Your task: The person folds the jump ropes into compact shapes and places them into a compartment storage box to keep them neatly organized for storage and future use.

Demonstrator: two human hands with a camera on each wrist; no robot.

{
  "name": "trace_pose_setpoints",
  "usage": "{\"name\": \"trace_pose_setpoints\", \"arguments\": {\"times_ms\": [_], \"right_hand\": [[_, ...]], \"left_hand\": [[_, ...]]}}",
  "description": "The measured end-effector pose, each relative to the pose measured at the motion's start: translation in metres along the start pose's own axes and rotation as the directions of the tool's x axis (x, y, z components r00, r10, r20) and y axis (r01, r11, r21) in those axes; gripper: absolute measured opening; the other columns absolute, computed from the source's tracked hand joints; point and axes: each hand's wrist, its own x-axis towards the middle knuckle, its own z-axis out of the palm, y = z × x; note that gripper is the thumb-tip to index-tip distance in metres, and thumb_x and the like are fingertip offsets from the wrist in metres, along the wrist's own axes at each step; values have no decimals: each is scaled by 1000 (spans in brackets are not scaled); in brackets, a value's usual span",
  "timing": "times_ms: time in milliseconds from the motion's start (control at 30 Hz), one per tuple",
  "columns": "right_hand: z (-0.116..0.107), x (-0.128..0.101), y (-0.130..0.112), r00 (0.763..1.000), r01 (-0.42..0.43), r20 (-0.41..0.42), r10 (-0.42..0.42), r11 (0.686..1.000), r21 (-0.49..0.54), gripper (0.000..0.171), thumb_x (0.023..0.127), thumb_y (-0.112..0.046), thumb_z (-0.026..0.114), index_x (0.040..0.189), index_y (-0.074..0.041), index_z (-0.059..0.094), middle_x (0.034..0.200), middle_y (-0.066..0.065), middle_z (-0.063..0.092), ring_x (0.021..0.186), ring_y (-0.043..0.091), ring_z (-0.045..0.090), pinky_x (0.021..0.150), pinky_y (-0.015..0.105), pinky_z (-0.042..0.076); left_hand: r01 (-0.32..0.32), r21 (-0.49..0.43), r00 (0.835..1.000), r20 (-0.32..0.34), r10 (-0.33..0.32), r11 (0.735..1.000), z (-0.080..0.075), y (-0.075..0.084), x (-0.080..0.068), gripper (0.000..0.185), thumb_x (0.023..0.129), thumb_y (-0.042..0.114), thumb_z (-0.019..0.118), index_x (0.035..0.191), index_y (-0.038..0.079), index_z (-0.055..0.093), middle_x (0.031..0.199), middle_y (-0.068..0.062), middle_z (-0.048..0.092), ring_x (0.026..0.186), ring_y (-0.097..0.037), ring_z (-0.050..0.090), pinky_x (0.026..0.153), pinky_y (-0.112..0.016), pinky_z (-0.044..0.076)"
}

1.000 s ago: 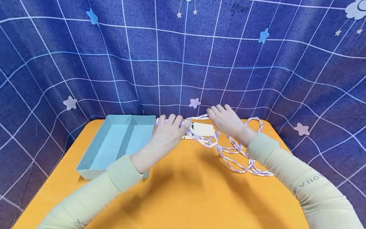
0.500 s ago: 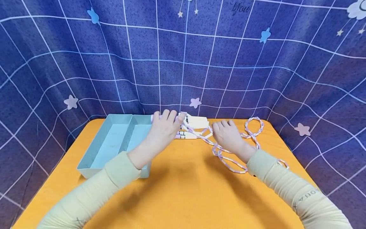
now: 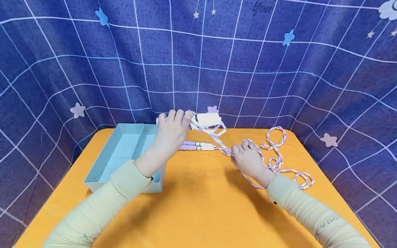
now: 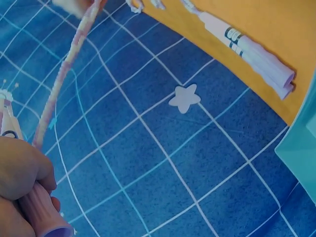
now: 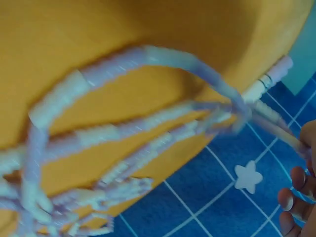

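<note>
My left hand (image 3: 172,132) is raised by the box's right side and grips the purple-and-white handles of a beaded jump rope (image 3: 209,119). In the left wrist view a flared purple handle end (image 4: 49,219) sticks out below the fist. The rope's beaded cord (image 3: 215,138) runs down to my right hand (image 3: 248,160), which pinches it with curled fingers. A second pair of jump rope handles (image 3: 198,146) lies on the table below the left hand. Loops of purple and white beads (image 5: 116,71) lie below and beside the right hand.
A light blue two-compartment box (image 3: 102,186) stands on the left of the orange table (image 3: 198,210). More loops of beaded cord (image 3: 276,137) spread toward the table's right edge. A blue curtain (image 3: 198,69) with stars hangs right behind the table.
My left hand has lifted its handles up and left, uncovering the second pair on the table. My right hand has come down and toward me along the cord, and loops now lie spread out on the right.
</note>
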Motion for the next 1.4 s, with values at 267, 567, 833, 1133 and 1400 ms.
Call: {"name": "trace_pose_setpoints", "arguments": {"times_ms": [267,567,833,1133,1400], "right_hand": [[12,-20,-7,1000,25,-9,-24,998,51,17,77,-19,57,78,-4,49,66,7,50,59,28,50,55,39,36],[2,-24,-13,997,79,22,-79,997,17,33,99,-25,27,83,-6,48,73,6,46,64,26,47,56,37,34],[-24,-10,-8,985,158,58,-160,986,45,35,102,-23,20,85,-7,46,77,7,44,69,27,46,61,40,38],[-57,20,4,975,213,-78,-209,976,44,28,99,-19,30,86,-6,51,77,6,48,69,27,49,64,41,40],[-89,47,14,958,250,-148,-245,968,21,23,96,-14,34,86,-3,51,75,8,47,64,27,44,57,38,34]], "left_hand": [[65,-1,998,0,-65,998,-1,-6,3,20,97,11,35,117,8,36,85,-12,47,78,-31,45,63,-43,33],[110,28,994,2,-110,993,3,-9,0,23,99,6,18,114,5,35,85,-15,46,77,-33,44,61,-44,33],[94,24,992,76,-96,995,8,-9,-6,20,98,6,26,117,5,34,87,-15,47,79,-34,45,61,-44,34],[68,28,979,189,-72,997,13,-2,-13,27,96,9,36,122,4,32,94,-16,49,83,-33,47,63,-44,35],[47,33,984,170,-52,998,21,2,-18,26,95,8,34,121,4,36,91,-15,49,79,-32,46,62,-43,34]]}}
